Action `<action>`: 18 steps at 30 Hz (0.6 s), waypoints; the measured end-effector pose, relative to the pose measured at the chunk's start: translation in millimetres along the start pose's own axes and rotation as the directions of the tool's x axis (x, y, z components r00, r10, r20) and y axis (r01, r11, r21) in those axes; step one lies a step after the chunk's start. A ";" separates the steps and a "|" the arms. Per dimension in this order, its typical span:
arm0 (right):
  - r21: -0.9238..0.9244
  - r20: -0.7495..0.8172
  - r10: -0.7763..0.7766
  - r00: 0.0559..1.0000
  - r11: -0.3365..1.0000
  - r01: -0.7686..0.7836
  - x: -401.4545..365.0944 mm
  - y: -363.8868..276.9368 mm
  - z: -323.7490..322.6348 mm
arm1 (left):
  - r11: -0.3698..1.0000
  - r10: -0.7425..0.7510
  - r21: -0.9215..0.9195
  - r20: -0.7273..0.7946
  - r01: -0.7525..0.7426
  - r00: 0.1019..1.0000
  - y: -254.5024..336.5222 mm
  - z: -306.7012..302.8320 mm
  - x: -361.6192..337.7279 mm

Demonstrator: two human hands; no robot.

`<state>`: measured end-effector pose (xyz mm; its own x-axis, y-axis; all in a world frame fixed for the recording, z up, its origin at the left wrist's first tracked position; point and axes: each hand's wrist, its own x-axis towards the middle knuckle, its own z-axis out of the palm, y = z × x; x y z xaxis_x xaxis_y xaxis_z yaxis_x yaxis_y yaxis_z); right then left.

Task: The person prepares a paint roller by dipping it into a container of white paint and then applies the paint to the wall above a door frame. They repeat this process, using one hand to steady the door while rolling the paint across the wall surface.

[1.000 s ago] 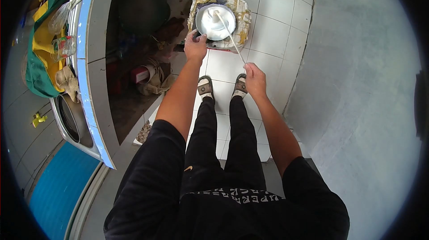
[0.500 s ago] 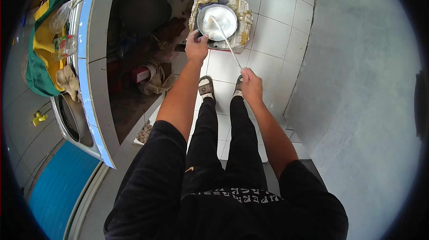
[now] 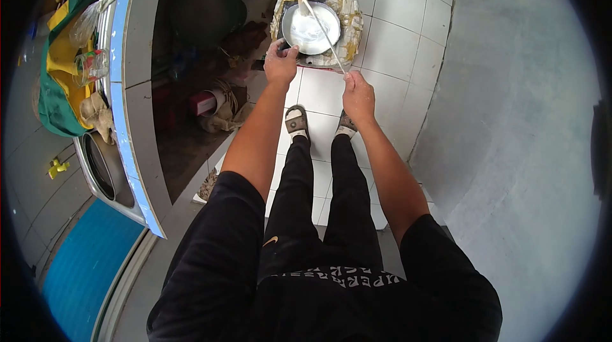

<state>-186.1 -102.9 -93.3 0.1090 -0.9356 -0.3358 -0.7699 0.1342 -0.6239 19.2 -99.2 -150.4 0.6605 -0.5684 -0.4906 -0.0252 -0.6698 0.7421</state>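
A shallow round metal pan (image 3: 334, 22) with white liquid in it rests on a square, worn stand (image 3: 351, 4) with a patched, taped-looking top. My left hand (image 3: 280, 63) is at the pan's near left edge, thumb and fingers closed on its rim; any handle there is hidden by the hand. In my right hand (image 3: 358, 95) is the end of a long-handled spoon (image 3: 324, 33), its pale, wider head raised over the pan's far rim. Whitish residue shows on the fingers of both hands.
White floor tiles (image 3: 396, 42) lie around the stand, and a grey wall (image 3: 510, 119) rises on the right. At left, a blue-edged counter (image 3: 121, 106) holds a glass jar (image 3: 91, 66) and a metal sink (image 3: 102, 163). Below it, a dark recess holds cloth and containers.
The spoon's head has moved up out of the white liquid to the pan's far rim. My right hand has moved forward; my left hand stays at the pan's edge.
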 end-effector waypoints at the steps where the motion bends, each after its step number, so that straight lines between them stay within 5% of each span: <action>1: 0.070 0.012 0.002 1.000 0.998 -0.003 0.6 3.4 5.8 | 1.000 -0.005 0.010 -0.004 0.005 1.000 1.1 -0.8 -1.1; 6: 0.171 0.168 0.124 0.978 0.973 -0.153 12.5 -16.8 3.8 | 0.999 0.040 -0.004 -0.011 -0.040 0.999 -2.5 4.0 -2.4; 8: 0.163 0.069 -0.116 0.991 0.981 0.103 21.2 -17.2 12.6 | 1.000 0.010 -0.001 -0.010 -0.010 1.000 2.0 1.8 -5.8; 9: 0.165 0.073 -0.113 0.991 0.981 0.100 26.0 -11.1 21.2 | 1.000 0.007 0.003 -0.011 -0.007 1.000 1.8 0.5 -5.1; 14: 0.460 0.305 0.010 0.952 0.874 -0.156 39.3 1.9 36.4 | 1.000 -0.004 0.006 0.009 0.004 1.000 5.6 -1.3 -2.3; 18: 0.434 0.273 0.069 0.959 0.881 -0.187 41.5 -22.9 22.7 | 0.999 -0.037 0.003 0.020 0.037 0.999 11.5 -3.8 -5.0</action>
<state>-149.7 -137.4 -108.9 0.2234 -0.7993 -0.5579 -0.4259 0.4348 -0.7934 18.4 -102.2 -137.7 0.6456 -0.5526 -0.5271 -0.0030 -0.6921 0.7218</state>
